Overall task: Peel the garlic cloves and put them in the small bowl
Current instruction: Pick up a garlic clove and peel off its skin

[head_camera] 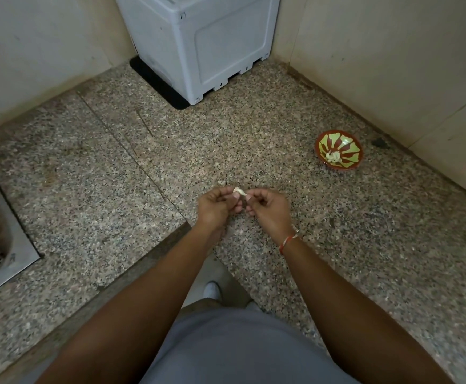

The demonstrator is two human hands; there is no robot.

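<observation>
Speckled granite counter (pixel 254 139) running into a corner, small red-and-green bowl (pixel 338 149) sitting on it near the right wall with pale cloves (pixel 333 157) inside, grey plastic appliance (pixel 198 42) on a black mat (pixel 157 84) at the back

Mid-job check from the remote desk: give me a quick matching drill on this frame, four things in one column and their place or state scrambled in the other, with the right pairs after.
Things:
1. garlic clove
2. small bowl
3. grey plastic box
4. red thread

Places or states:
A. stands in the far corner against the walls
B. pinched between the fingertips of the left hand and the right hand
C. tied round the right wrist
D. on the counter to the right, near the wall, with pale peeled pieces inside

Pairs: 1-B, 2-D, 3-A, 4-C
</observation>
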